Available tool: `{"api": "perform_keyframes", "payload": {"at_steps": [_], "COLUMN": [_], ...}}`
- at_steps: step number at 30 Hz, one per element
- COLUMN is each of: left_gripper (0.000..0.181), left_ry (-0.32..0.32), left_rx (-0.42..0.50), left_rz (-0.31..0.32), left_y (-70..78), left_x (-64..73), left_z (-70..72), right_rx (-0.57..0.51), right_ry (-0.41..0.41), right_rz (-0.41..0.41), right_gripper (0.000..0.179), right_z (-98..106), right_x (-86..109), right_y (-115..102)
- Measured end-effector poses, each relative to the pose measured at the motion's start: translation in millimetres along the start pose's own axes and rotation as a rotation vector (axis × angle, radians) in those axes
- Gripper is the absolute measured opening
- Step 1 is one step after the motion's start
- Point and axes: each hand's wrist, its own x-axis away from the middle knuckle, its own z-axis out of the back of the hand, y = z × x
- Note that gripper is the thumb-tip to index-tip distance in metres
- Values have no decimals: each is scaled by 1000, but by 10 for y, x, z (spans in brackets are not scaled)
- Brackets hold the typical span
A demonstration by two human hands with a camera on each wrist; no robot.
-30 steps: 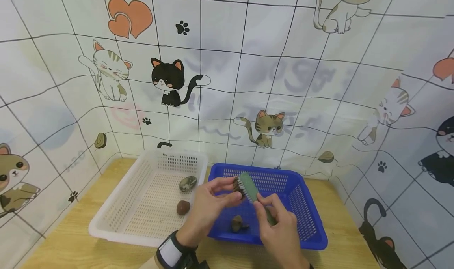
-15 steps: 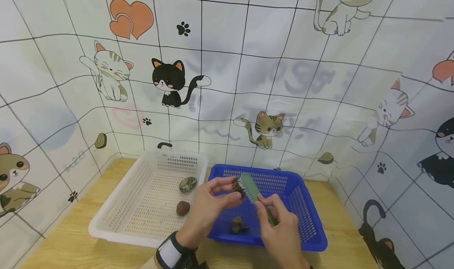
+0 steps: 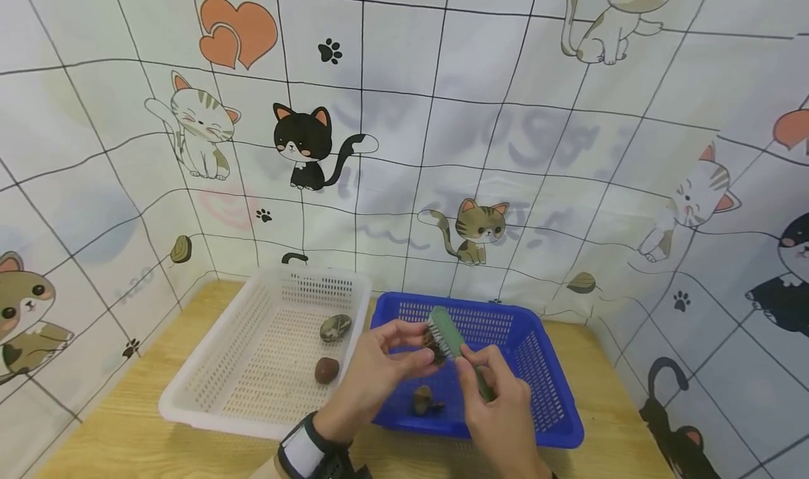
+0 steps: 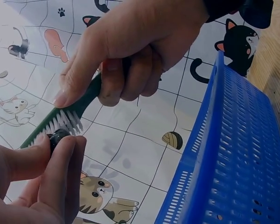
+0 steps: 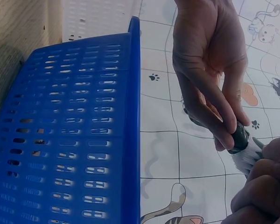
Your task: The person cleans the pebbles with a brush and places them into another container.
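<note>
Above the blue basket (image 3: 564, 409), my left hand (image 3: 369, 366) pinches a small dark stone (image 3: 435, 347) between thumb and fingertips. The stone looks blackish and shiny in the right wrist view. My right hand (image 3: 499, 405) grips a green scrubbing brush (image 3: 447, 333) by its handle, head pointing up and left. Its white bristles (image 4: 70, 122) press against the stone in the left wrist view. The thumb of the right hand lies along the back of the brush. Fingers hide part of the stone.
Brownish stones (image 3: 422, 399) lie in the blue basket. To its left stands a white basket (image 3: 189, 395) with a mottled grey-green stone (image 3: 335, 328) and a reddish-brown stone (image 3: 326, 371). Both baskets rest on a wooden table (image 3: 607, 395), against a wall covering (image 3: 392, 128) with cat drawings.
My left hand and the stone have shifted slightly right and down, and the fingers have changed their hold on the stone. The brush has barely moved and stays against it.
</note>
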Motion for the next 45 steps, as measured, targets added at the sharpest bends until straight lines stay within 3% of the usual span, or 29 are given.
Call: {"api": "perform_keyframes", "payload": {"at_steps": [4,9,12,18,26,35,39,45], "left_gripper": [46,47,45,44,48,46,48,50], "left_ry": [23,92,74,20,100,-39,2,64], "left_rx": [28,44,40,29,55,-6,27,87], "left_rz": [7,-6,3,13,-23,-5,-5,-32], "left_y": [11,4,-12,-8,14,-21,16,54], "left_x": [7,10,16,23,12,19,27,7], "left_z": [8,11,0,-20,27,-12,-3,35], "right_rx": [-6,-7,-10,27,11,-13,-29,-48], "right_ry": [-1,-28,-22,31,-23,30,21,-58], "right_rz": [-12,59,91,45,58,66,49,32], "right_gripper": [19,22,24,22,22,23,21,21], "right_z": [-2,-50,-63,-26,-37,-1,16,13], "right_x": [-6,-3,11,-1,-2,-11,-26,2], "right_y": [-12,-19,-18,-32,-36,17,13,-18]}}
